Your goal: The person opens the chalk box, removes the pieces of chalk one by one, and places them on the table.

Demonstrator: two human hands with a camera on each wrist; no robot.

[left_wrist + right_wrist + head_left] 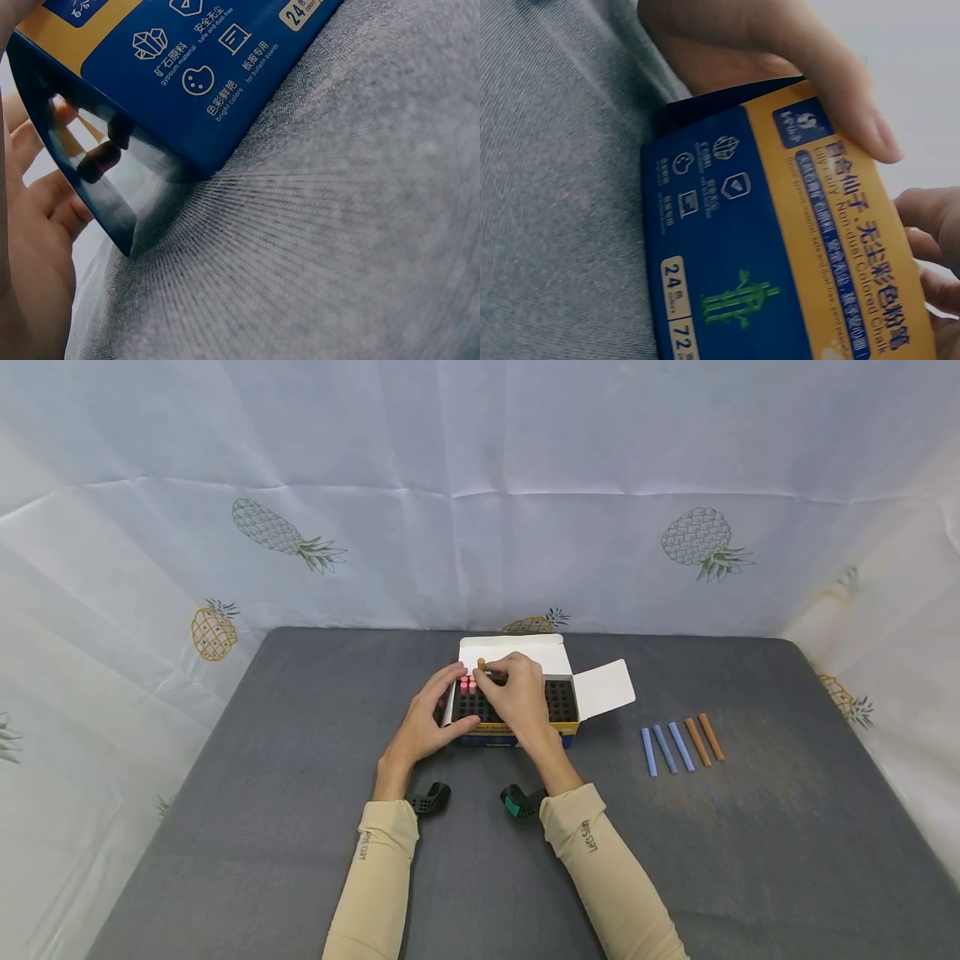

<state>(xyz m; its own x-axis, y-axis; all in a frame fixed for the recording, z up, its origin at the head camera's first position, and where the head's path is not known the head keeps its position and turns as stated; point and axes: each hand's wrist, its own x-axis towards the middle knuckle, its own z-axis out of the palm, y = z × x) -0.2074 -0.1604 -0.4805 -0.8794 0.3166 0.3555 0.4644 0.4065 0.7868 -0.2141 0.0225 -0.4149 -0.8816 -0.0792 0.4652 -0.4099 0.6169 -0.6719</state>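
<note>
A blue and yellow chalk box (487, 740) stands with its lid raised, and a black holder full of round holes (560, 700) fills it. My left hand (423, 720) grips the box's left end, thumb over the front edge and fingers toward the back corner. Between thumb and fingers my right hand (519, 693) pinches an orange-brown chalk stick (482, 663) above the holder's back left part. Pink chalk sticks (468, 686) stand upright in holes just in front of it. In the right wrist view, the left thumb (866, 120) lies along the box's top edge.
Right of the box, three blue chalk sticks (664, 749) and two orange-brown chalk sticks (703, 739) lie in a row on the dark grey table (247, 827). A white side flap (604, 687) juts out from the box's right end. Behind hangs a pineapple-print curtain (480, 560).
</note>
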